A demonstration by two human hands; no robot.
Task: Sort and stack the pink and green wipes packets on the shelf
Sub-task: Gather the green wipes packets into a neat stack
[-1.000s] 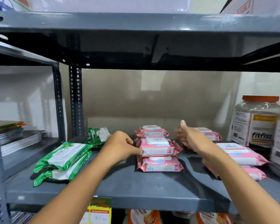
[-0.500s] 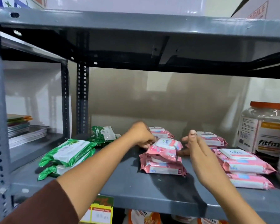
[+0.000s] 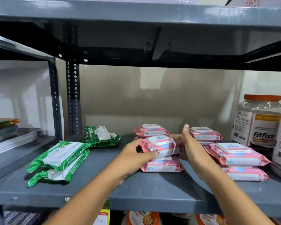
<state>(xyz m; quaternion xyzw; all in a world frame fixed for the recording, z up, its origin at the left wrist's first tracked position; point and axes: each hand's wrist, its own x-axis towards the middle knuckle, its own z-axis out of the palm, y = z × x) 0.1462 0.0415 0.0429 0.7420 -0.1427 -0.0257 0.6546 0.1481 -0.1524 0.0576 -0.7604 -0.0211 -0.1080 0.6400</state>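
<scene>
On the grey shelf (image 3: 152, 190) the sorting is well under way: green to the left, pink to the right. The left hand (image 3: 133, 157) has its fingers curled around the near-left edge of a pink packet (image 3: 161, 146), thumb on the near side, so it has hold of that end. The right hand (image 3: 187, 143) stands on edge at the packet's right end, fingers straight and together, thumb raised; it presses flat against the packet rather than closing on it, which looks like a way to square it between both hands. The held packet sits tilted on top of another pink packet (image 3: 162, 166), probably being set down to build that middle stack. Behind it rests a far pink packet (image 3: 151, 130), and further right a rear pink stack (image 3: 204, 134) and a near pink stack (image 3: 237, 155). Two green packets (image 3: 60, 156) lie stacked at the near left, with a crumpled green packet (image 3: 101, 135) farther back, apart from them. Jars (image 3: 258, 120) stand at the far right, leaving little room there.
</scene>
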